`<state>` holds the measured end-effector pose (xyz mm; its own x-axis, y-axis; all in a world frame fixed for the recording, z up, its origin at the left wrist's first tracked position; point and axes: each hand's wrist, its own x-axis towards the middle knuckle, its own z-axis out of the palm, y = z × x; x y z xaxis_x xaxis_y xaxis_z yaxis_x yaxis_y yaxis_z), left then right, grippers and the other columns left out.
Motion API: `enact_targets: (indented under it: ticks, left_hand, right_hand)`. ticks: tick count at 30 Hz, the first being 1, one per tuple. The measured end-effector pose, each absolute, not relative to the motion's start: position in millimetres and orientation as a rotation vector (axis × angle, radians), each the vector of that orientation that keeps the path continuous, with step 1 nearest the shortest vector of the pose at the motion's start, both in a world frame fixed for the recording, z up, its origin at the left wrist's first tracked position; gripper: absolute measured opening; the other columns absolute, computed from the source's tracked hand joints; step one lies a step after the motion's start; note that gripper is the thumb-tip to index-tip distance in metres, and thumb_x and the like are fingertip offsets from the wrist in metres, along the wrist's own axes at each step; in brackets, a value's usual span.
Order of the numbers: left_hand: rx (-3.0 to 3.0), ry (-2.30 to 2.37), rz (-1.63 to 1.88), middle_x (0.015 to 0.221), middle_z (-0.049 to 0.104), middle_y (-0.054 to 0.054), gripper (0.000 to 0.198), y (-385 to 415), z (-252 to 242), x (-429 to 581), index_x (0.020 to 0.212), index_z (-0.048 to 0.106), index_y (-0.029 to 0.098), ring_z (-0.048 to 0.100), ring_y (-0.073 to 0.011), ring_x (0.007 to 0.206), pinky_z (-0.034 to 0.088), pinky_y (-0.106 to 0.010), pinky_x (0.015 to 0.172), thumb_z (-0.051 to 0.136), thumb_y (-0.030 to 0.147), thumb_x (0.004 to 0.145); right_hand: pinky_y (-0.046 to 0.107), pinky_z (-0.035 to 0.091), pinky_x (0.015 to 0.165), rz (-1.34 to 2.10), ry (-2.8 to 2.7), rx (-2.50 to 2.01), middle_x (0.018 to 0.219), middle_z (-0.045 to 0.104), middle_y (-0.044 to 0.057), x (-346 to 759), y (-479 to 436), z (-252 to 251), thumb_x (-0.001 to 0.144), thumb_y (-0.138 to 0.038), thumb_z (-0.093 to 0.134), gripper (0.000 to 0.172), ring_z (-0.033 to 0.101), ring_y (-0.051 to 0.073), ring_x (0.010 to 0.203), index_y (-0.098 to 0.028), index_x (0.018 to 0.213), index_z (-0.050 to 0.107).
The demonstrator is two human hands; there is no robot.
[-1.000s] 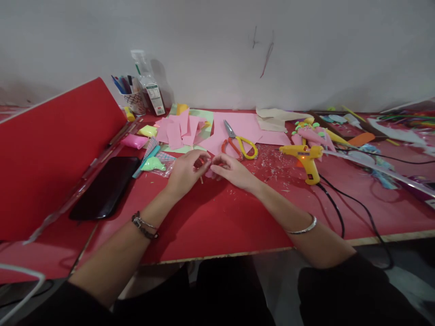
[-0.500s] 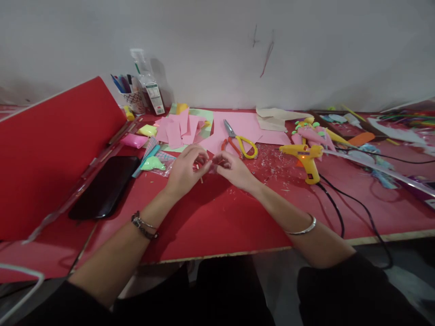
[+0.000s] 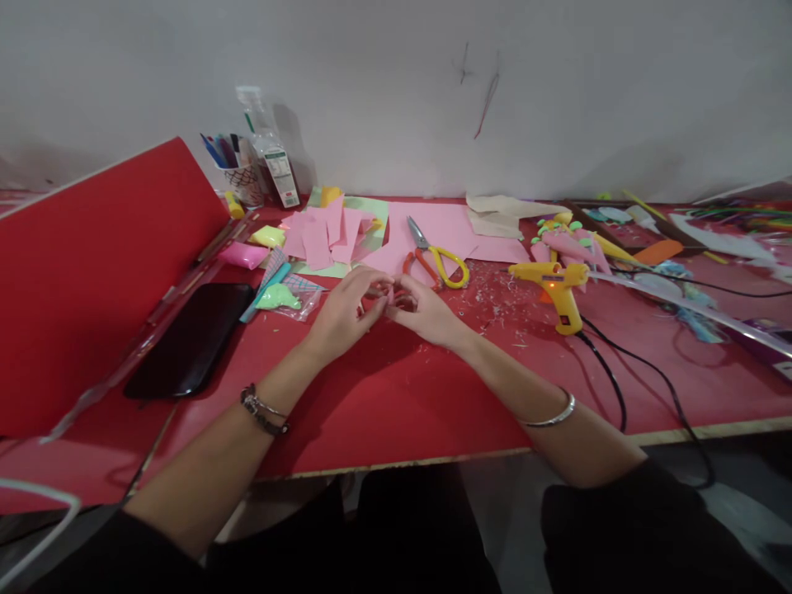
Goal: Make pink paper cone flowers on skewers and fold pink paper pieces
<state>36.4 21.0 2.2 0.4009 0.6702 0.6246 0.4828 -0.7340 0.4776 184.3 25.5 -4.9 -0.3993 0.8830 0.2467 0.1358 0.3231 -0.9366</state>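
My left hand point(image 3: 346, 313) and my right hand point(image 3: 430, 312) meet above the red tabletop, thumbs and fingertips pinched together. Between the fingertips shows a small pink piece point(image 3: 390, 295), which looks like paper; the fingers hide most of it. A pale, thin bit pokes out under my left fingers, too small to name. Just beyond my right hand lie scissors point(image 3: 440, 262) with one orange and one yellow handle, resting on a pink paper sheet point(image 3: 396, 235). Cut pink paper pieces point(image 3: 315, 239) are heaped beyond my left hand.
A yellow glue gun point(image 3: 558, 299) stands on the right, its cable point(image 3: 610, 375) running over the table edge. To the left are a black phone point(image 3: 190, 340), clay packets point(image 3: 243, 255), a pen cup point(image 3: 243, 183), a bottle point(image 3: 278, 173) and a leaning red board point(image 3: 105, 280).
My fingers have shifted slightly around the pink piece, and my right fingertips have closed in nearer the left ones. The scissors, glue gun and papers stay in place.
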Motion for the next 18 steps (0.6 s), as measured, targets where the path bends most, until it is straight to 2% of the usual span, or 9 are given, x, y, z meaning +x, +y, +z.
enact_targets:
  ticks: [4, 11, 15, 18]
  left_hand:
    - [2.332, 1.054, 1.231, 0.087, 0.057, -0.003, 0.015, 20.4, 2.0, 36.4, 0.09, 0.049, 0.016, 0.058, -0.0095, 0.071, 0.049, -0.021, 0.066, 0.048, 0.013, 0.076]
    - [2.302, 1.159, 1.202, 0.075, 0.063, 0.001, 0.008, 19.5, 3.3, 35.9, 0.08, 0.055, 0.017, 0.058, -0.0102, 0.069, 0.045, -0.021, 0.063, 0.05, 0.013, 0.074]
    - [2.233, 1.184, 1.23, 0.075, 0.064, 0.002, 0.012, 20.6, 3.0, 35.0, 0.086, 0.053, 0.017, 0.059, -0.0103, 0.07, 0.045, -0.021, 0.065, 0.052, 0.014, 0.074]
    - [2.185, 1.193, 1.243, 0.074, 0.064, 0.002, 0.019, 20.6, 2.0, 34.8, 0.091, 0.049, 0.018, 0.06, -0.0107, 0.07, 0.045, -0.02, 0.06, 0.054, 0.015, 0.073]
  right_hand:
    - [0.031, 0.044, 0.077, 1.111, -1.83, -0.907, 0.082, 0.051, 0.001, 185.1, 26.3, -5.0, 0.067, -0.018, 0.051, 0.016, 0.053, 0.011, 0.077, -0.018, 0.082, 0.047]
    - [0.031, 0.044, 0.079, 1.041, -1.804, -0.92, 0.09, 0.051, 0.003, 185.3, 27.8, -8.9, 0.064, -0.014, 0.049, 0.025, 0.052, 0.013, 0.085, -0.018, 0.09, 0.046]
    - [0.032, 0.045, 0.08, 1.026, -1.801, -0.921, 0.091, 0.051, 0.004, 185.2, 27.5, -9.8, 0.065, -0.013, 0.047, 0.025, 0.053, 0.013, 0.086, -0.019, 0.09, 0.047]
    - [0.034, 0.043, 0.085, 1.035, -1.807, -0.917, 0.095, 0.051, 0.005, 185.4, 27.1, -9.2, 0.067, -0.014, 0.047, 0.024, 0.052, 0.014, 0.091, -0.018, 0.09, 0.047]
